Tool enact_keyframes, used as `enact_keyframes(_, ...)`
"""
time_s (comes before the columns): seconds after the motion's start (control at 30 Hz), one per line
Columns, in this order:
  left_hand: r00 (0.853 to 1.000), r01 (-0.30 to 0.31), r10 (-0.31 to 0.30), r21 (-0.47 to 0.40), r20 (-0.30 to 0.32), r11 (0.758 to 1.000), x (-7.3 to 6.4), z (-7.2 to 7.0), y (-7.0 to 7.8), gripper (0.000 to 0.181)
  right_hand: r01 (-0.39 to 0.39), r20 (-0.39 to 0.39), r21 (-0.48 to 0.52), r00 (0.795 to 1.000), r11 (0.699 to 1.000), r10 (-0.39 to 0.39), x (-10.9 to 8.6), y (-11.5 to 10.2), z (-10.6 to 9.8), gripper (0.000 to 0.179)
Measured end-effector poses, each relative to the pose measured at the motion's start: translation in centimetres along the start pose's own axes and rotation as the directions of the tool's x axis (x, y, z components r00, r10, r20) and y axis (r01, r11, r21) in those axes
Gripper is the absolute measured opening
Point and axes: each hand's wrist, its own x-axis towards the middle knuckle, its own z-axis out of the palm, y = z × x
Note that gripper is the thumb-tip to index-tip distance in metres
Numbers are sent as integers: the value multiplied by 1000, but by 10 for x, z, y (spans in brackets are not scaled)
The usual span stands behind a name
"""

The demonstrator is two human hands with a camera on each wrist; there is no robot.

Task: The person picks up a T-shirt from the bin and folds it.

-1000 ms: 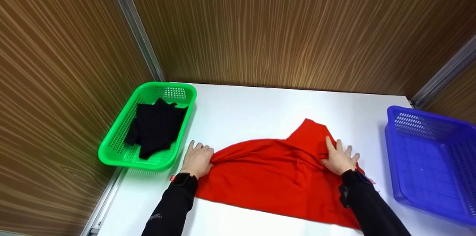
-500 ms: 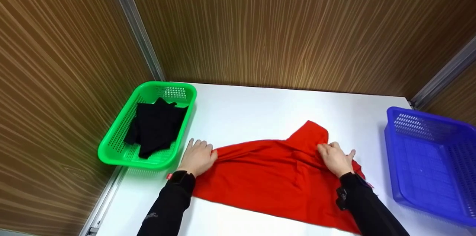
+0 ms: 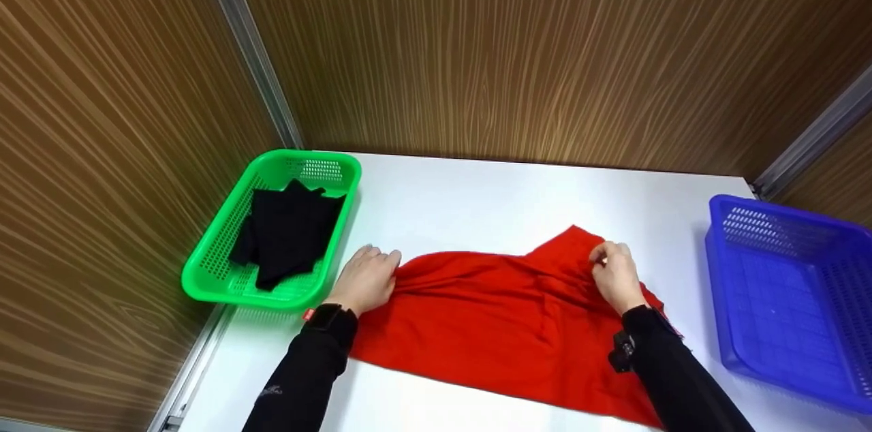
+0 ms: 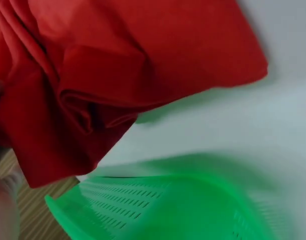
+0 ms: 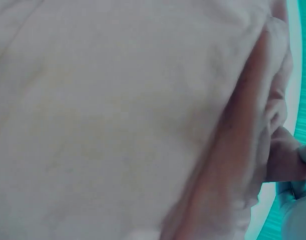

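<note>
A red shirt (image 3: 477,330) lies spread and wrinkled across the white table, with a sleeve-like flap (image 3: 569,248) sticking up at its far right. My left hand (image 3: 364,279) grips the shirt's left end; in the left wrist view a folded layer of red cloth (image 4: 47,135) hangs beside fingers at the left edge. With bent fingers, my right hand (image 3: 616,279) pinches the shirt near the base of the flap. In the right wrist view, oddly coloured, the cloth (image 5: 102,115) fills most of the picture and fingertips (image 5: 300,215) hold its edge at right.
To the left stands a green basket (image 3: 204,282) with black clothing (image 3: 289,234) in it. A blue basket (image 3: 732,323) stands at the right. Wood-grain panels (image 3: 477,57) rise behind the table (image 3: 449,193) and along its left side.
My right hand has gone from spread fingers on the cloth to pinching it. My left hand has shifted slightly, and the flap's tip has moved a little to the right and nearer.
</note>
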Motion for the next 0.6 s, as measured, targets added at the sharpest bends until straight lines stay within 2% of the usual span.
enact_keyframes(0.07,1000,-10,10,-11,7,1000,0,-1,0,18,-84,85,78,993,993,77,1,-2,-3,51)
enact_keyframes(0.17,998,4,-1,-43,63,999,0,-4,2,14,-223,257,183,951,957,172,1,-6,-7,86)
enact_keyframes(0.23,993,25,-17,-67,119,997,1,-6,3,11,-285,334,220,921,933,202,0,-9,-8,88)
enact_keyframes(0.27,989,36,-24,-80,143,996,1,-7,4,9,-294,346,225,915,929,206,-1,-10,-8,84)
enact_keyframes(0.3,986,44,-29,-88,163,995,1,-8,5,8,-289,339,228,919,930,203,-2,-11,-7,76)
enact_keyframes(0.37,982,49,-30,-100,184,994,1,-8,6,7,-197,250,196,957,961,145,-4,-11,-3,55)
enact_keyframes(0.4,982,45,-25,-101,185,994,1,-8,6,7,-111,184,168,980,980,80,-5,-11,0,43)
enact_keyframes(0.43,983,39,-21,-99,181,994,1,-8,7,7,-3,112,129,994,992,-11,-5,-10,3,32)
enact_keyframes(0.47,984,34,-16,-99,175,995,0,-8,7,7,133,38,76,990,988,-136,-6,-9,7,23)
enact_keyframes(0.5,986,28,-11,-100,167,995,0,-7,7,7,288,-23,12,957,958,-288,-6,-8,11,19)
enact_keyframes(0.53,987,25,-8,-103,163,994,0,-7,7,7,440,-65,-61,894,896,-444,-7,-8,15,20)
enact_keyframes(0.57,987,24,-7,-108,161,994,0,-7,8,7,581,-77,-122,803,805,-591,-9,-7,19,22)
enact_keyframes(0.6,987,26,-7,-114,162,993,0,-7,8,8,689,-62,-170,706,705,-705,-11,-6,21,23)
